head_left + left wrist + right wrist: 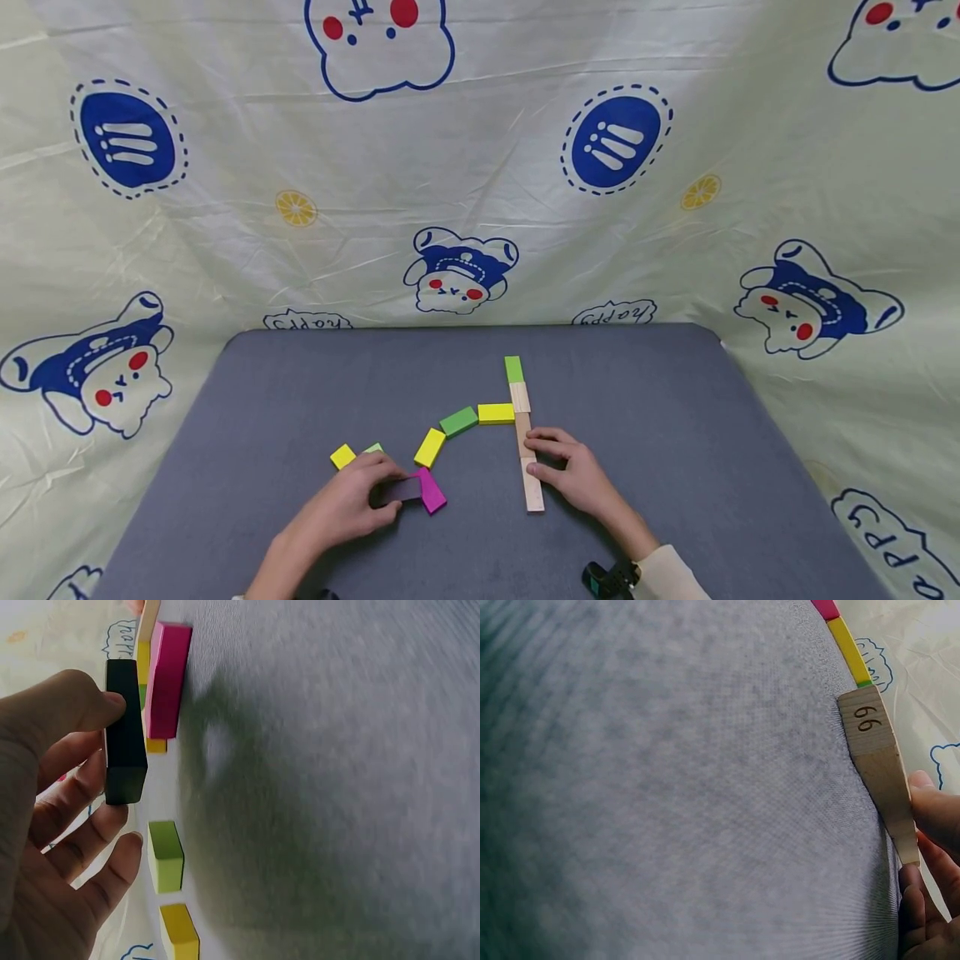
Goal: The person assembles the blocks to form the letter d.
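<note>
In the head view, my left hand (352, 500) pinches a dark block (124, 727) between thumb and fingers. One end of that block is beside a magenta block (430, 492) on the table; whether they touch, I cannot tell. My right hand (581, 477) rests its fingertips along the right side of a straight row of plain wooden blocks (534, 493). A light green block (513, 369) tops this row. From the row, a yellow block (496, 414), a green block (459, 422) and another yellow block (430, 448) curve down to the magenta one. The right wrist view shows "66" on the near wooden block's end (868, 720).
A loose yellow block (342, 456) and a light green block (373, 448) lie just beyond my left hand. The grey table (637, 375) ends at a printed cloth (510, 183) hanging behind it. A black strapped device (611, 578) is on my right wrist.
</note>
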Available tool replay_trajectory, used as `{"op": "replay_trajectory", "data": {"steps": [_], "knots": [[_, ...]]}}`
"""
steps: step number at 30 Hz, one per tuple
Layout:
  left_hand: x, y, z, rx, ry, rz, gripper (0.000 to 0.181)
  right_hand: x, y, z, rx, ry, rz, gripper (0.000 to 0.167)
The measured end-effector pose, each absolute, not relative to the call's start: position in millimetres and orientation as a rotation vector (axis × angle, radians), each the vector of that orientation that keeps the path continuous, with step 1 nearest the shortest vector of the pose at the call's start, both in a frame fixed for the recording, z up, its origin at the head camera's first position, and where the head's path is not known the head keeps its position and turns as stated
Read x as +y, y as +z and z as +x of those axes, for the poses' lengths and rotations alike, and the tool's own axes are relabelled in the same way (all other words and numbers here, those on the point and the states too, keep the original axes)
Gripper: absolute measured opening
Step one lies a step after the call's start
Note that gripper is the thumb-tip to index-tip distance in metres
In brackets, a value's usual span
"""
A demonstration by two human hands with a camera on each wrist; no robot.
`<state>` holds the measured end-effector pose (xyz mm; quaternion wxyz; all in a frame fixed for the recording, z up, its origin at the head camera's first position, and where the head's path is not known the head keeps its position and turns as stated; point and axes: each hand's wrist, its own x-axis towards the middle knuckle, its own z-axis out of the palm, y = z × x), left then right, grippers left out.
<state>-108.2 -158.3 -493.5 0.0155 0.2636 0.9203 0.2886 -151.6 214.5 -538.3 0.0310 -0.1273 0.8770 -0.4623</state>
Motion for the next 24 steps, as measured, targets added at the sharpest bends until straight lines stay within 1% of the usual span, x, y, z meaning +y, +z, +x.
{"op": "replay_trajectory", "data": {"steps": [14,24], "knots": [[-136.2,-498.6,-104.4,2.803,0.963,0.865,0.028,213.5,-538.9,-152.0,2.696,-1.423,-0.347,0.035],[-121.7,-500.4,-105.0,2.767,0.956,0.865,0.026,215.3,-540.6,-151.2,2.719,-1.417,-0.423,0.036]]}}
